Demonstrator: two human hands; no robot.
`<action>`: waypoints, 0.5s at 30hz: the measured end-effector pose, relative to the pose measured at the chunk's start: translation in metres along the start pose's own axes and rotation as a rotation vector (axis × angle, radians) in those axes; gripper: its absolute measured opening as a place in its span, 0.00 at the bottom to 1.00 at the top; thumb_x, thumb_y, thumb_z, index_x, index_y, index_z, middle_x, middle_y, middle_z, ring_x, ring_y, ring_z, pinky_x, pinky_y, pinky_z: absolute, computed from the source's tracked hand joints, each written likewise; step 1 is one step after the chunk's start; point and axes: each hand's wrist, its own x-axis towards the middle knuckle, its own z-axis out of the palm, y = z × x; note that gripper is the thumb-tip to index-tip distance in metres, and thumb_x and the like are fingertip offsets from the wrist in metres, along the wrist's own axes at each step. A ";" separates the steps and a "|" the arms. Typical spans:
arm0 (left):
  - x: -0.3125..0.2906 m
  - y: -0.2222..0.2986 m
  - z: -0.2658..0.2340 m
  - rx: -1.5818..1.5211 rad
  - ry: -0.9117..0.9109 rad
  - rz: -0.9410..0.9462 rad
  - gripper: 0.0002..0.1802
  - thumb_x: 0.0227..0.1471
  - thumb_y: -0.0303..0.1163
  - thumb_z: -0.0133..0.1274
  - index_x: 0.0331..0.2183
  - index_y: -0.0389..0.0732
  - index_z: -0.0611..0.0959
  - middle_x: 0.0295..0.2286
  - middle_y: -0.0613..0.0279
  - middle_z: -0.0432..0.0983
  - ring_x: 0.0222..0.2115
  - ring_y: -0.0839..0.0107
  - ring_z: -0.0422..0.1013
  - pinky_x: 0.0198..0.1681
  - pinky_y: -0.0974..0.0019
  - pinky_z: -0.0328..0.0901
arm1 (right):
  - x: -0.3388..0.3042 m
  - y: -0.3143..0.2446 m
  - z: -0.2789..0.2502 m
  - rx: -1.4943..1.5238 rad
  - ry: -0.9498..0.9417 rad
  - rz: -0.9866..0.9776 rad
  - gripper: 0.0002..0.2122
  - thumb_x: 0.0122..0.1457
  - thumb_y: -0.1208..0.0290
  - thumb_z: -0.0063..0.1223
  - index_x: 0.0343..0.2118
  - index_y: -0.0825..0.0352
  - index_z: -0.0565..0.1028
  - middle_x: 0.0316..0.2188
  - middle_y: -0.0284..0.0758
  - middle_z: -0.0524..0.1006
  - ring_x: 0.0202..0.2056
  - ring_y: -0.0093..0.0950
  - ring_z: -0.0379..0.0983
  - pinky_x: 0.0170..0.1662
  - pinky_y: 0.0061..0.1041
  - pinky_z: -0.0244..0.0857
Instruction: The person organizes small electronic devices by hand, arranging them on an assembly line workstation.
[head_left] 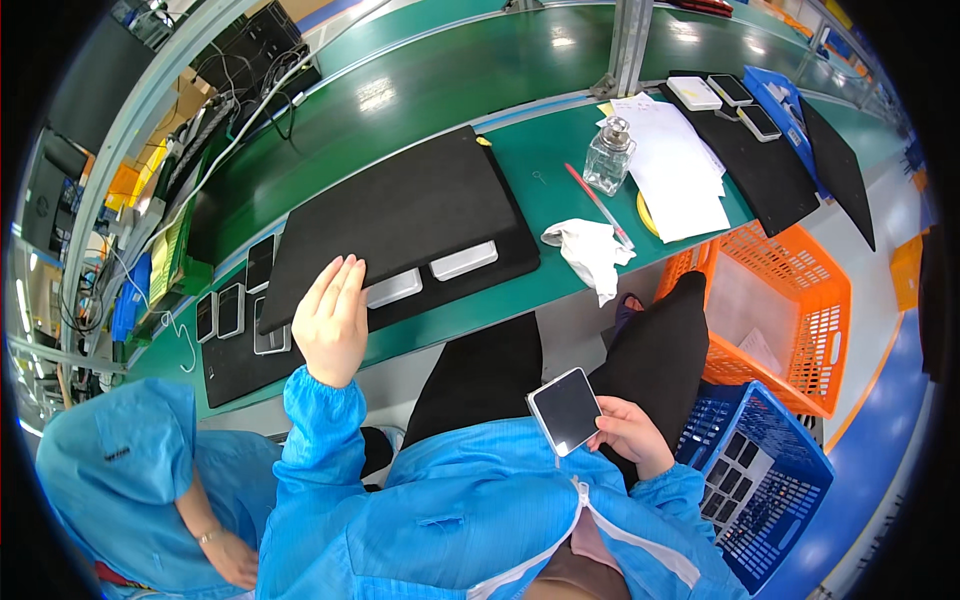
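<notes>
My left hand (332,318) lies flat on the near edge of a black foam sheet (400,205), fingers stretched out; its thumb is hidden. Under that sheet, white box-like pieces (464,261) stick out on a black mat (232,372). Close to my lap, my right hand (632,436) grips a phone (567,411) by its right edge. The phone has a dark screen and a white frame, and its screen faces up. Left of the sheet, several more phones (231,310) lie on and around the mat.
A glass bottle (609,157), red pen (598,205), white cloth (590,255) and papers (668,170) lie on the green bench. An orange crate (835,330) and blue basket (790,480) with a phone tray stand at right. A co-worker in blue (120,480) sits at left.
</notes>
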 end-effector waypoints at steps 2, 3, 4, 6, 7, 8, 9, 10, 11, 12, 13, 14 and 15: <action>0.006 0.000 -0.002 -0.006 0.003 -0.032 0.18 0.37 0.19 0.59 0.37 0.37 0.82 0.37 0.58 0.78 0.41 0.61 0.74 0.44 0.64 0.69 | 0.001 0.000 0.000 -0.012 -0.006 -0.005 0.21 0.59 0.71 0.49 0.52 0.79 0.63 0.34 0.38 0.76 0.31 0.23 0.75 0.36 0.20 0.72; 0.009 0.000 -0.004 -0.013 0.015 -0.057 0.17 0.38 0.20 0.59 0.37 0.37 0.82 0.37 0.58 0.78 0.42 0.61 0.73 0.44 0.64 0.69 | 0.001 0.001 -0.001 -0.016 -0.006 -0.003 0.21 0.59 0.71 0.49 0.52 0.79 0.63 0.34 0.38 0.76 0.31 0.23 0.75 0.36 0.20 0.72; 0.010 0.000 -0.005 -0.012 0.018 -0.062 0.17 0.38 0.20 0.59 0.37 0.37 0.82 0.37 0.58 0.78 0.42 0.61 0.73 0.44 0.64 0.69 | 0.001 0.002 -0.002 -0.013 -0.001 -0.004 0.21 0.59 0.71 0.49 0.52 0.79 0.63 0.34 0.38 0.76 0.31 0.23 0.75 0.36 0.20 0.72; 0.012 0.001 -0.007 -0.094 -0.042 -0.123 0.16 0.40 0.22 0.59 0.37 0.38 0.82 0.37 0.58 0.78 0.43 0.62 0.73 0.45 0.64 0.69 | 0.001 0.003 -0.002 -0.011 0.001 -0.002 0.21 0.59 0.71 0.49 0.52 0.79 0.63 0.34 0.38 0.76 0.31 0.23 0.75 0.36 0.20 0.72; 0.010 0.001 -0.005 -0.101 -0.052 -0.114 0.16 0.40 0.23 0.60 0.37 0.38 0.82 0.37 0.58 0.78 0.42 0.62 0.73 0.44 0.63 0.69 | 0.002 0.002 -0.002 -0.008 -0.003 -0.006 0.21 0.59 0.72 0.49 0.52 0.79 0.63 0.34 0.38 0.76 0.31 0.23 0.75 0.36 0.20 0.72; 0.008 0.003 -0.005 -0.099 -0.051 -0.117 0.16 0.40 0.23 0.60 0.37 0.38 0.82 0.37 0.58 0.78 0.42 0.62 0.73 0.44 0.63 0.69 | 0.003 0.002 -0.002 -0.005 -0.006 -0.011 0.21 0.59 0.72 0.49 0.52 0.79 0.63 0.34 0.38 0.76 0.31 0.23 0.75 0.36 0.20 0.72; 0.006 0.006 -0.005 -0.090 -0.071 -0.119 0.16 0.40 0.23 0.60 0.37 0.38 0.82 0.37 0.58 0.78 0.42 0.62 0.73 0.44 0.63 0.68 | 0.004 0.002 -0.001 -0.005 -0.010 -0.008 0.21 0.59 0.72 0.49 0.52 0.79 0.63 0.34 0.38 0.76 0.31 0.23 0.75 0.36 0.20 0.72; 0.004 0.008 -0.005 -0.083 -0.091 -0.121 0.16 0.40 0.24 0.60 0.37 0.38 0.82 0.37 0.58 0.78 0.42 0.62 0.73 0.44 0.63 0.68 | 0.004 0.001 0.000 -0.009 -0.004 -0.010 0.21 0.59 0.72 0.50 0.52 0.79 0.63 0.34 0.38 0.76 0.31 0.23 0.75 0.35 0.20 0.72; 0.002 0.008 -0.003 -0.084 -0.083 -0.120 0.16 0.40 0.24 0.60 0.37 0.38 0.81 0.37 0.59 0.78 0.42 0.62 0.73 0.44 0.63 0.69 | 0.004 0.001 0.000 -0.014 0.002 -0.012 0.21 0.59 0.72 0.50 0.52 0.79 0.64 0.34 0.38 0.76 0.31 0.23 0.75 0.35 0.20 0.72; 0.001 0.010 -0.003 -0.085 -0.087 -0.122 0.16 0.40 0.24 0.60 0.37 0.38 0.81 0.37 0.59 0.78 0.42 0.62 0.73 0.44 0.63 0.69 | 0.004 0.002 0.001 -0.013 0.004 -0.009 0.21 0.59 0.72 0.50 0.52 0.79 0.64 0.34 0.38 0.76 0.31 0.23 0.75 0.35 0.20 0.72; 0.000 0.011 -0.002 -0.097 -0.103 -0.131 0.16 0.41 0.24 0.60 0.37 0.38 0.81 0.38 0.58 0.78 0.43 0.61 0.72 0.45 0.63 0.68 | 0.003 0.001 0.002 -0.008 0.013 -0.009 0.21 0.59 0.72 0.50 0.52 0.79 0.64 0.34 0.38 0.76 0.31 0.23 0.75 0.35 0.20 0.72; -0.002 0.012 -0.002 -0.110 -0.120 -0.140 0.15 0.42 0.25 0.59 0.37 0.38 0.81 0.39 0.58 0.77 0.44 0.60 0.71 0.46 0.62 0.67 | 0.003 0.001 0.003 -0.004 0.022 -0.009 0.21 0.59 0.72 0.50 0.52 0.79 0.64 0.34 0.38 0.76 0.31 0.23 0.75 0.35 0.20 0.72; -0.004 0.015 -0.001 -0.115 -0.121 -0.148 0.15 0.42 0.25 0.59 0.37 0.38 0.81 0.39 0.58 0.77 0.44 0.60 0.71 0.46 0.62 0.67 | 0.002 0.000 0.003 -0.008 0.028 -0.003 0.21 0.59 0.72 0.50 0.52 0.79 0.64 0.34 0.38 0.76 0.31 0.23 0.75 0.35 0.20 0.72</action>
